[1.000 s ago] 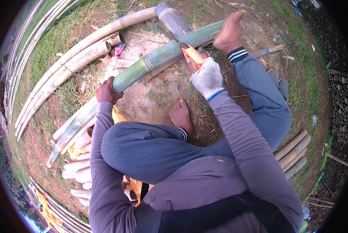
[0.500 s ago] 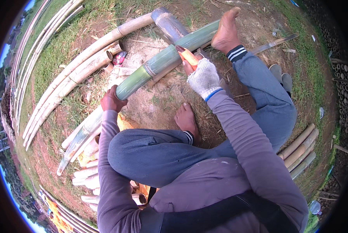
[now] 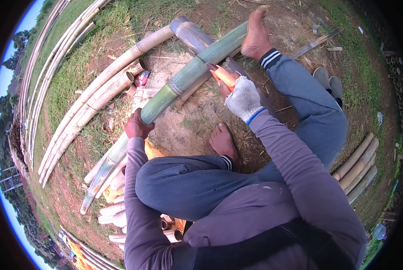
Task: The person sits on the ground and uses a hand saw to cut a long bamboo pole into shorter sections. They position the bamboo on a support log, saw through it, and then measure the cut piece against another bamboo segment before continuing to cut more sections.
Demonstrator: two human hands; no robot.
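Observation:
A thick green bamboo pole [image 3: 188, 74] lies slantwise before me, its far part resting across a greyish bamboo log [image 3: 191, 34]. My left hand [image 3: 138, 125] is bare and wraps round the pole's lower left end. On my right hand [image 3: 244, 98] is a white knit glove with a blue cuff, though the thumb looks bare. That hand is closed on an orange-handled tool [image 3: 225, 77] with a dark end, held at the pole's near side just past a joint ring. The tool's blade cannot be made out. My bare right foot [image 3: 256, 33] presses against the pole's upper end.
Long pale bamboo poles [image 3: 98, 99] lie on the grass at left. Shorter cut pieces [image 3: 113, 209] are stacked beside my left arm, and others [image 3: 356, 166] lie at right. A flat strip [image 3: 316, 42] and a pair of shoes [image 3: 329, 85] are beyond my right leg.
The whole view has shifted a little. The orange-handled tool and my right hand have drawn slightly back toward me along the pole's side. My left hand keeps its hold on the pole's end.

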